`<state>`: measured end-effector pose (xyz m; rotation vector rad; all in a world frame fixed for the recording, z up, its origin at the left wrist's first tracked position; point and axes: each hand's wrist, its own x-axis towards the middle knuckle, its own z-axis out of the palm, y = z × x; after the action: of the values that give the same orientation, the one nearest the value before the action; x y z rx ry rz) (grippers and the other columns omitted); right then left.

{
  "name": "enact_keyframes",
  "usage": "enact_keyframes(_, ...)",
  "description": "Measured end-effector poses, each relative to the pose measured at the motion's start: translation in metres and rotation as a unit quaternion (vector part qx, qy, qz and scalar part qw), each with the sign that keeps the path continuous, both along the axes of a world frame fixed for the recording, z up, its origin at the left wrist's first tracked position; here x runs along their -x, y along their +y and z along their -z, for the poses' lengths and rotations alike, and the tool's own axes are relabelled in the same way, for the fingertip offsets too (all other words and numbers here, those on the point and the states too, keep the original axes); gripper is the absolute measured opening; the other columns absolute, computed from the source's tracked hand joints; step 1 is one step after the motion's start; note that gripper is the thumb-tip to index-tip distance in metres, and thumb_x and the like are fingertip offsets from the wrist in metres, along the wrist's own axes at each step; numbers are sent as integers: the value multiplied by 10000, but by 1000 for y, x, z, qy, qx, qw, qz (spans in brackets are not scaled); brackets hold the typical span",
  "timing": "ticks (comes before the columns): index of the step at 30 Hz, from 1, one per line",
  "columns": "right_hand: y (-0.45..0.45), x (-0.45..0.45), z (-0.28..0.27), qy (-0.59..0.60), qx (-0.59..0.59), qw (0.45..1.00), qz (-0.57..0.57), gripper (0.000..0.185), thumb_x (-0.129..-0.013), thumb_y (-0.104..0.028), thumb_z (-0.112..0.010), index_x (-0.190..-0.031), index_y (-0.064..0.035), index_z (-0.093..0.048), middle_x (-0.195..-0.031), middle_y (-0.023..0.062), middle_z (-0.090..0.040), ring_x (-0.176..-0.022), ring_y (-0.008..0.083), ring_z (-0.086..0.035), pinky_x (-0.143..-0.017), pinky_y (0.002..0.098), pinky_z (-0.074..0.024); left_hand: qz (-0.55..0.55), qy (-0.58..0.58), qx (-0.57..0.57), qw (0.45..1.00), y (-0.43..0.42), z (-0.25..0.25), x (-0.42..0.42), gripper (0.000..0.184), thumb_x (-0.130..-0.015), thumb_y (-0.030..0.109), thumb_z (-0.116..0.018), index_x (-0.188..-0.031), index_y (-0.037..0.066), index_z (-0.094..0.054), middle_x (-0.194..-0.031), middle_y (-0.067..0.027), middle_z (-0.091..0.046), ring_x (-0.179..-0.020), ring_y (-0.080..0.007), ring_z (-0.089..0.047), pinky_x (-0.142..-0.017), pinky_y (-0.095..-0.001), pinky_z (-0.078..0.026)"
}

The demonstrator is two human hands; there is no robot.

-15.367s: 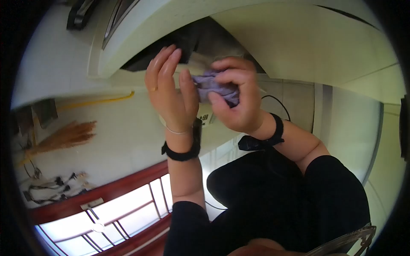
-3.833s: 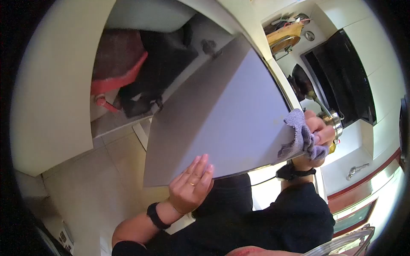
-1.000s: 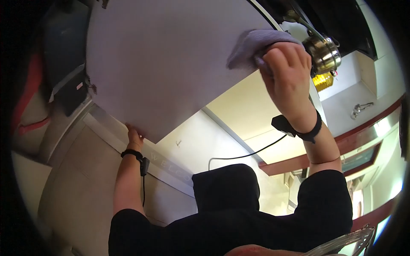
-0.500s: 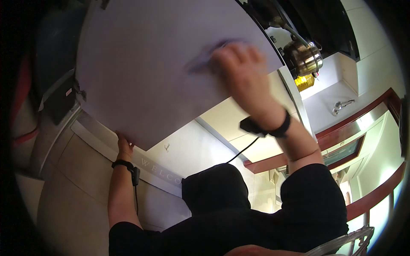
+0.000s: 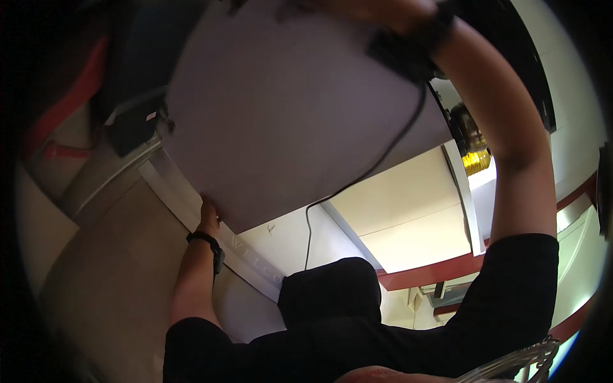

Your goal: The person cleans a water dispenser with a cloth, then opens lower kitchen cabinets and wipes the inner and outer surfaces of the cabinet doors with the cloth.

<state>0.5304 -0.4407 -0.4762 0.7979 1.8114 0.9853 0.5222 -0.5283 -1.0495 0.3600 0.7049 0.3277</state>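
Note:
A large flat grey-purple door panel [image 5: 300, 127] fills the upper middle of the head view. My left hand [image 5: 209, 217] grips its lower corner, fingers partly hidden behind the edge. High up on the panel, my right hand [image 5: 383, 9] is cut off by the top of the picture and smeared by motion. A dark blurred patch at its fingers looks like the dark cloth [image 5: 290, 9] it pressed on the panel. From the black wristband [image 5: 408, 48] on my right wrist, a black cable [image 5: 383, 159] hangs across the panel.
At right, a metal pot [image 5: 468, 127] and a yellow bottle [image 5: 476, 162] stand beyond the panel. A strip lettered "WELCO" [image 5: 255, 258] runs below it. A dark block with a small label [image 5: 135, 124] sits by the panel's left edge. Something red [image 5: 70, 102] is at far left.
My right hand has swept up across the panel to the top of the view. My left hand still holds the corner; the whole view has shifted slightly.

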Motion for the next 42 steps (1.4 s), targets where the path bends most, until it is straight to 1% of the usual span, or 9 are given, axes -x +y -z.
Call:
enact_keyframes(6,-159,-1,51,118,160,959,202,168,-824,-208,-543,-949,-117,-606,-868,47,-567,-930,193,-527,-869,329,-413,10,-12,27,1000,2,-8,-2,668,-892,603,-174,-1355,141,-307,-1367,-26,-351,-1206,-210,-351,-956,-386,-300)
enact_keyframes(14,-8,16,5,48,16,973,227,362,-823,-303,-515,-983,21,-536,-988,144,-555,-947,313,-521,-847,391,-411,-1,-14,-3,1000,-1,-15,-5,633,-912,560,-174,-1354,127,-307,-1332,-34,-399,-1156,-211,-410,-923,-371,-338)
enact_keyframes(15,-14,-16,19,309,-36,889,336,122,-809,-86,-516,-891,-60,-602,-937,85,-590,-914,213,-548,-787,323,-436,3,-11,-1,1000,0,-14,-2,633,-912,560,-174,-1354,127,-307,-1332,-34,-399,-1156,-211,-410,-923,-371,-338)
enact_keyframes(19,-110,-16,83,25,147,980,133,239,-784,-181,-601,-1015,-122,-607,-1028,62,-576,-1082,228,-489,-951,382,-366,55,-28,-10,998,10,-25,6,673,-896,591,-180,-1350,110,-305,-1347,-66,-373,-1168,-239,-406,-956,-393,-319)
enact_keyframes(22,-95,-3,71,90,213,926,297,300,-786,-238,-608,-1057,-114,-573,-1093,65,-545,-1108,233,-460,-971,383,-345,70,-55,-9,996,12,-31,20,765,-857,653,-176,-1357,83,-276,-1371,-101,-328,-1225,-267,-353,-1012,-426,-267)
enact_keyframes(27,-2,-10,34,128,-86,988,-8,372,-852,-226,-490,-1194,-81,-492,-1222,107,-479,-1172,265,-409,-991,413,-313,80,-90,32,992,19,-13,19,856,-819,701,-136,-1387,65,-199,-1387,-136,-295,-1257,-297,-312,-1039,-439,-233)
enact_keyframes(32,-2,7,93,112,-220,969,29,558,-829,-345,-488,-1223,48,-440,-1228,243,-433,-1153,387,-374,-989,504,-263,78,-80,54,992,17,-19,18,953,-767,766,-142,-1323,14,-321,-1301,-136,-398,-1214,-241,-356,-1016,-400,-266)
enact_keyframes(36,26,-4,168,100,-280,955,-11,454,-831,-321,-506,-1148,3,-530,-1140,172,-535,-1051,304,-487,-874,436,-386,77,-90,50,992,19,-26,27,968,-758,776,-149,-1336,14,-296,-1309,-137,-388,-1226,-245,-348,-1026,-407,-254)
enact_keyframes(42,70,-5,287,94,-187,957,199,468,-877,-239,-366,-1306,-49,-373,-1355,103,-342,-1258,313,-277,-1026,465,-201,90,-67,50,993,22,-22,45,970,-739,795,-150,-1283,22,-371,-1237,-119,-453,-1149,-231,-415,-977,-375,-316)
